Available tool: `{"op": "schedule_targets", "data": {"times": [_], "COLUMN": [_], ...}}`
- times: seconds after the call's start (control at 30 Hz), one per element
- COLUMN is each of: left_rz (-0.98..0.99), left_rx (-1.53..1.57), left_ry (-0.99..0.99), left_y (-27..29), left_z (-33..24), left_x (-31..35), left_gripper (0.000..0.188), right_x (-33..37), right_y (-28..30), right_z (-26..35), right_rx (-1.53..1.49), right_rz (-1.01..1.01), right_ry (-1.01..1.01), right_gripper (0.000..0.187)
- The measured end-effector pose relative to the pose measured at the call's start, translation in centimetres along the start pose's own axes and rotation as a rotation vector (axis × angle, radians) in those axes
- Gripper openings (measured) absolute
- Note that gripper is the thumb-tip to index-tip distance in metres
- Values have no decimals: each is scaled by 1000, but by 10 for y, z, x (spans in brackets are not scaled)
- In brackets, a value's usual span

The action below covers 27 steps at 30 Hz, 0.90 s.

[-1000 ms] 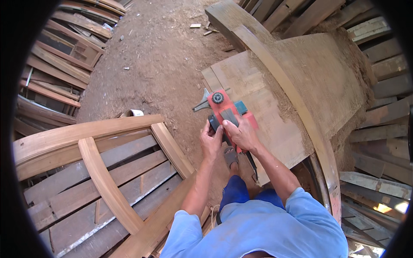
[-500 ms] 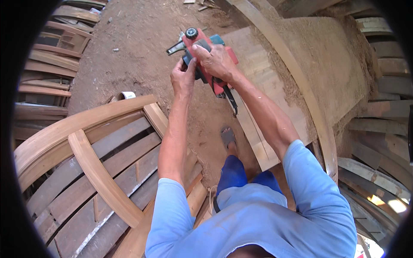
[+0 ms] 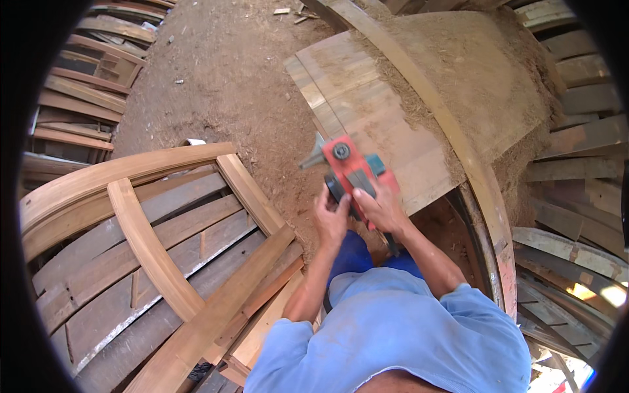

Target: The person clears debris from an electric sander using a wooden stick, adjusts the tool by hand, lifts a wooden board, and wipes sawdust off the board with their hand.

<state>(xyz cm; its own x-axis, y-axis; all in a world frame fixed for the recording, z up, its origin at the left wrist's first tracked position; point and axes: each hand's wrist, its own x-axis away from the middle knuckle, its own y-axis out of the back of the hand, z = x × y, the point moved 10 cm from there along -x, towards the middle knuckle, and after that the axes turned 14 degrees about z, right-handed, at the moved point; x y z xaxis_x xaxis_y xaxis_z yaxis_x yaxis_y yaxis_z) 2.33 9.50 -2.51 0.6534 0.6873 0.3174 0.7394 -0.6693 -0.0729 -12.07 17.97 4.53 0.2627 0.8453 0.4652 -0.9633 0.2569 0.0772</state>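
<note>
A red electric hand planer [image 3: 349, 160] with a black round knob and a metal guide is held just in front of my body, over the near left edge of a wide wooden board [image 3: 400, 150]. My right hand [image 3: 382, 208] is wrapped round its rear handle. My left hand [image 3: 332, 216] holds the dark housing on its left side, thumb and fingers pressed against it. A dark cord end hangs from the back of the planer near my right wrist. The planer's underside is hidden.
To the left, a wooden frame [image 3: 154, 245] with a curved rail lies over several planks, beside a loose board [image 3: 216, 304]. A long curved beam [image 3: 426, 92] crosses the workbench [image 3: 485, 78], which is strewn with shavings. Stacked timber [image 3: 583, 157] lines the right side.
Both hands have drawn the planer back toward my body, down and to the right in view. My arms are now bent, and my sandalled foot is no longer visible.
</note>
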Motion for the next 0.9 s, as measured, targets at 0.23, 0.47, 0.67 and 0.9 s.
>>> {"op": "schedule_targets", "data": {"times": [0.23, 0.47, 0.67, 0.9], "left_rz": [9, 21, -14, -47], "left_rx": [42, 50, -154, -179], "left_ry": [51, -65, -119, -148], "left_y": [-18, 18, 63, 68], "left_z": [27, -26, -91, -79], "left_x": [54, -52, -183, -167], "left_gripper": [61, 42, 32, 34], "right_x": [47, -49, -170, -149], "right_y": [-16, 4, 23, 22], "right_z": [-46, 26, 131, 110], "right_rx": [-45, 34, 637, 181], "right_rz": [21, -21, -156, -50], "right_ry": [-5, 24, 590, 344], "right_gripper": [40, 53, 39, 50]}}
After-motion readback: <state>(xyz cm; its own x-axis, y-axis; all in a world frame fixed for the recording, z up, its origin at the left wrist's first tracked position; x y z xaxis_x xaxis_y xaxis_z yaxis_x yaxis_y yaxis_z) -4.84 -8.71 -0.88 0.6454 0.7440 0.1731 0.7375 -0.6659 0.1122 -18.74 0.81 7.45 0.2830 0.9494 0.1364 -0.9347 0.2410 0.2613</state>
